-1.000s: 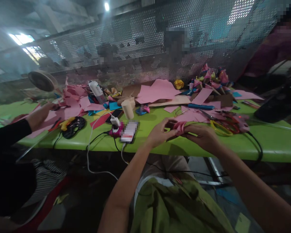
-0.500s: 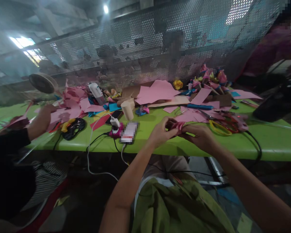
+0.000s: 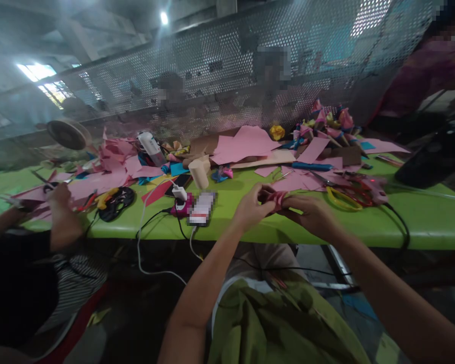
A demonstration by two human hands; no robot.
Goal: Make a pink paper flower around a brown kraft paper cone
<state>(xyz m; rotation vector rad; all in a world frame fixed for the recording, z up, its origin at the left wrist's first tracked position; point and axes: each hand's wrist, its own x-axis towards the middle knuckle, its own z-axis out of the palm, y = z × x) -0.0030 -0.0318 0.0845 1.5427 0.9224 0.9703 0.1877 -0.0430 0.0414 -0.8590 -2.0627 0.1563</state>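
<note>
Pinching a small pink paper piece (image 3: 276, 198) between them, the left hand (image 3: 252, 206) and right hand (image 3: 313, 215) meet above the near edge of the green table (image 3: 420, 222). Yellow scissors (image 3: 341, 198) lie just beyond the right hand; a co-worker's hand (image 3: 60, 199) rests far left of both.

One green table (image 3: 250, 222), one fan (image 3: 69, 134), one yellow-handled scissors (image 3: 343, 198), one white charger plug (image 3: 180, 192), two working hands (image 3: 252, 206) (image 3: 313, 215).

Head view, down over table (image 3: 227, 222)
</note>
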